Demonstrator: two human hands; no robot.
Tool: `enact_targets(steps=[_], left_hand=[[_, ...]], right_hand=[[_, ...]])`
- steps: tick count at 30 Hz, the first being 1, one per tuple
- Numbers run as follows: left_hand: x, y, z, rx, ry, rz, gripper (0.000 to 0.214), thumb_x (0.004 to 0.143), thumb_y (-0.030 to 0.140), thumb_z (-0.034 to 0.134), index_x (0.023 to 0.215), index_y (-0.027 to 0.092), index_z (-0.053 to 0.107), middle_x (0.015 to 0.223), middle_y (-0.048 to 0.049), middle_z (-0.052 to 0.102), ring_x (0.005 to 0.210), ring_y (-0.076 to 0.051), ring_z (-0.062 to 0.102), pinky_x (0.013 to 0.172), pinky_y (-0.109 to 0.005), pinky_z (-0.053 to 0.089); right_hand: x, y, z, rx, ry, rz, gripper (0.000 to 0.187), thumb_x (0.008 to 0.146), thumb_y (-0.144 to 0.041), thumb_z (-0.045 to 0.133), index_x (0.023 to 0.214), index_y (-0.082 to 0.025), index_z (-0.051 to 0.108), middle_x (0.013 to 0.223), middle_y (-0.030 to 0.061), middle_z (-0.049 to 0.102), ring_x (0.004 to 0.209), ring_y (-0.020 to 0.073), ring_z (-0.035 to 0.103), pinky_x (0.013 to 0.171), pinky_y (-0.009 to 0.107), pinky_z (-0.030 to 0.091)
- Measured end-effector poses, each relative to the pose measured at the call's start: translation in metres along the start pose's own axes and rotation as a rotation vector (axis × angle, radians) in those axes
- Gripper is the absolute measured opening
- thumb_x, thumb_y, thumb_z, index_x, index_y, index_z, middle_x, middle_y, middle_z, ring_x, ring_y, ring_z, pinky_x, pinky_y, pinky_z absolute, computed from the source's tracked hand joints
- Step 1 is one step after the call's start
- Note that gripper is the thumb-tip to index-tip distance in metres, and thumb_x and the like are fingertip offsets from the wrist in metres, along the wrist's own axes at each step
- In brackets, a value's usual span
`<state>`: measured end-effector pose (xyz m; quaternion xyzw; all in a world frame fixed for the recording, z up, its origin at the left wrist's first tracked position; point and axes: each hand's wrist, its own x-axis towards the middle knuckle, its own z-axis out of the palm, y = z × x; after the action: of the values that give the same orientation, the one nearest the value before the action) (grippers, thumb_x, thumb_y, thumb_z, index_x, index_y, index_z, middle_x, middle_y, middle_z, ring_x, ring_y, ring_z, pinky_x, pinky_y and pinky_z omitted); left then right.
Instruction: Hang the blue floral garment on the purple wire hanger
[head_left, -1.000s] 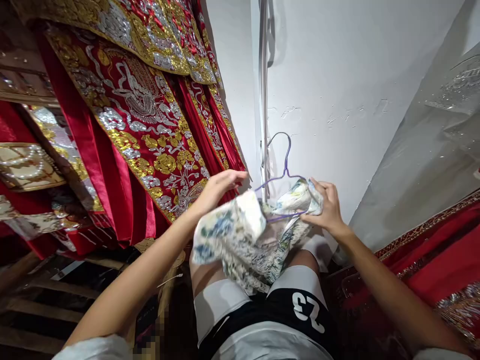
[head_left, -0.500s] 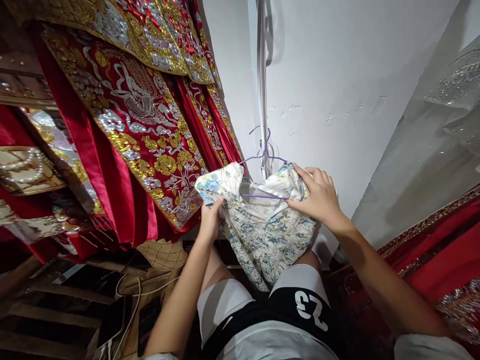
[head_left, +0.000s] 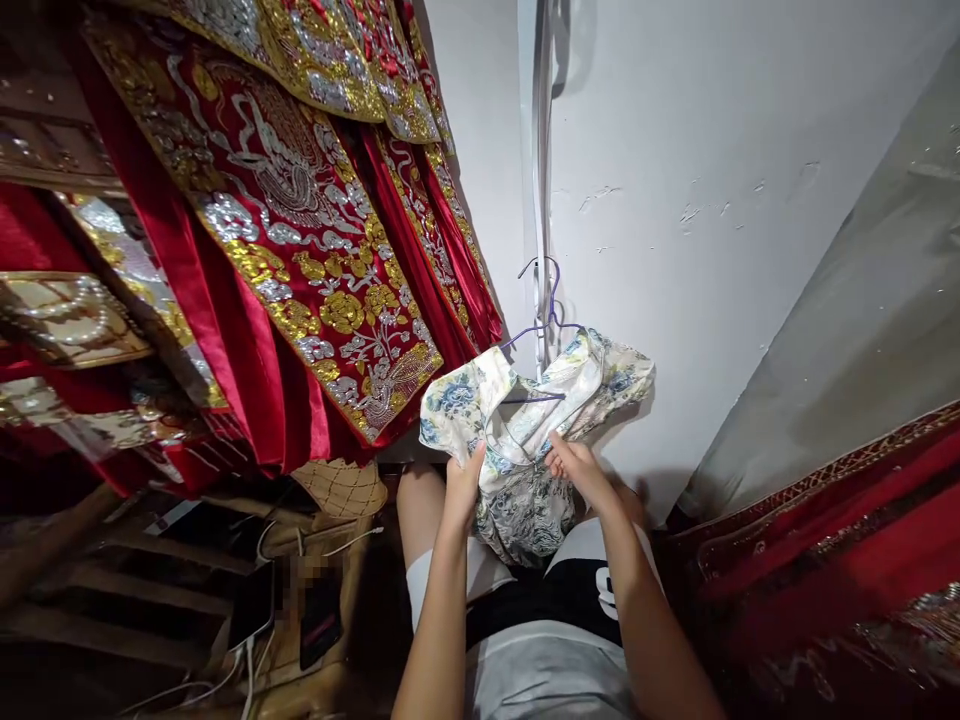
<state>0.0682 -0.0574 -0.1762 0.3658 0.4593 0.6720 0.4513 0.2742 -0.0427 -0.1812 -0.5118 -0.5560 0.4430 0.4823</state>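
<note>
L grip [head_left: 465,485] & R grip [head_left: 576,468] hold floral top [head_left: 525,505] on purple hgr [head_left: 553,314].

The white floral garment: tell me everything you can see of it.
The white, cotton-like garment with blue and greenish flowers looks wrinkled. Its neckline is wide and open, its short sleeves spread to both sides. A thin purple hanger sits inside, its lower bar showing through the neck. Above the person's lap, the left hand grips its front and the right hand touches the neckline's edge.

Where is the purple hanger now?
In the head view, just right of centre, the purple hanger sits in the floral garment, its hook above it in front of the white wall.
</note>
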Motion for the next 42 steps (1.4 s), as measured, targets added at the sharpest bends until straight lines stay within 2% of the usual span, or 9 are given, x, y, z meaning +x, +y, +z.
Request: enact_targets(steps=[6,14,16,18,23,27,33,38,42], left_hand=[[-0.004,-0.004,0.004,0.059,0.061,0.088,0.046,0.082,0.043,0.078,0.118,0.014,0.074,0.113,-0.0140,0.077,0.118,-0.031,0.069,0.098,-0.038,0.056],[-0.002,-0.047,-0.002,0.167,0.496,0.581,0.048,0.086,0.026,0.068,0.130,0.020,0.051,0.136,-0.0143,0.056,0.128,-0.025,0.057,0.113,-0.043,0.042],[-0.011,-0.066,0.003,0.298,0.446,0.666,0.042,0.086,0.022,0.065,0.126,0.020,0.054,0.139,-0.0153,0.052,0.136,-0.026,0.050,0.118,-0.045,0.036],[-0.022,-0.082,0.013,0.389,0.249,0.646,0.036,0.086,0.021,0.063,0.122,0.020,0.058,0.132,-0.0147,0.057,0.131,-0.027,0.053,0.115,-0.044,0.039],[-0.039,-0.091,0.038,0.387,-0.275,0.345,0.014,0.084,0.019,0.060,0.097,0.019,0.064,0.087,-0.0036,0.068,0.087,-0.020,0.066,0.083,-0.031,0.051],[-0.042,-0.079,0.045,0.329,-0.281,0.277,0.011,0.085,0.023,0.058,0.075,0.019,0.059,0.064,0.0022,0.061,0.065,-0.015,0.059,0.068,-0.025,0.046],[-0.052,-0.073,0.045,0.332,-0.257,0.274,0.017,0.087,0.025,0.059,0.075,0.017,0.070,0.069,-0.0016,0.069,0.068,-0.017,0.063,0.070,-0.027,0.049],[-0.055,-0.079,0.046,0.323,-0.238,0.301,0.023,0.089,0.033,0.064,0.086,0.016,0.079,0.085,-0.0082,0.078,0.081,-0.022,0.071,0.080,-0.034,0.055],[-0.055,-0.082,0.043,0.284,-0.157,0.266,0.030,0.088,0.038,0.068,0.102,0.014,0.081,0.098,-0.0121,0.081,0.090,-0.026,0.075,0.085,-0.039,0.059]], right_hand=[[-0.001,0.001,0.021,-0.287,-0.044,0.138,0.043,0.088,-0.048,0.060,0.054,-0.021,0.061,0.058,0.0029,0.064,0.060,0.0170,0.057,0.061,0.027,0.037],[-0.010,0.004,0.004,-0.181,-0.148,0.280,0.040,0.087,-0.031,0.056,0.049,-0.020,0.059,0.053,0.0040,0.062,0.050,0.0148,0.054,0.056,0.027,0.042],[-0.011,0.003,0.005,-0.146,-0.180,0.288,0.041,0.090,-0.033,0.053,0.053,-0.019,0.062,0.055,0.0041,0.063,0.049,0.0142,0.052,0.054,0.026,0.041],[-0.011,0.004,0.007,-0.120,-0.197,0.288,0.040,0.091,-0.034,0.052,0.056,-0.019,0.064,0.057,0.0038,0.065,0.047,0.0132,0.051,0.052,0.026,0.040],[-0.010,0.006,0.009,-0.072,-0.229,0.275,0.036,0.088,-0.031,0.056,0.056,-0.018,0.062,0.052,0.0016,0.061,0.043,0.0107,0.045,0.048,0.025,0.037],[-0.015,0.003,0.003,-0.026,-0.283,0.236,0.036,0.083,-0.046,0.065,0.060,-0.018,0.064,0.058,0.0014,0.063,0.047,0.0106,0.047,0.049,0.024,0.037],[-0.021,0.001,-0.004,-0.023,-0.347,0.154,0.051,0.078,-0.066,0.065,0.064,-0.017,0.065,0.060,0.0021,0.062,0.051,0.0124,0.049,0.052,0.026,0.038],[-0.022,0.001,-0.007,-0.252,-0.122,0.084,0.043,0.080,-0.057,0.067,0.060,-0.019,0.059,0.057,0.0009,0.057,0.055,0.0144,0.049,0.054,0.027,0.034],[-0.025,-0.001,-0.010,-0.187,-0.171,0.024,0.028,0.078,-0.045,0.066,0.068,-0.020,0.058,0.057,-0.0041,0.050,0.054,0.0128,0.042,0.055,0.027,0.029]])
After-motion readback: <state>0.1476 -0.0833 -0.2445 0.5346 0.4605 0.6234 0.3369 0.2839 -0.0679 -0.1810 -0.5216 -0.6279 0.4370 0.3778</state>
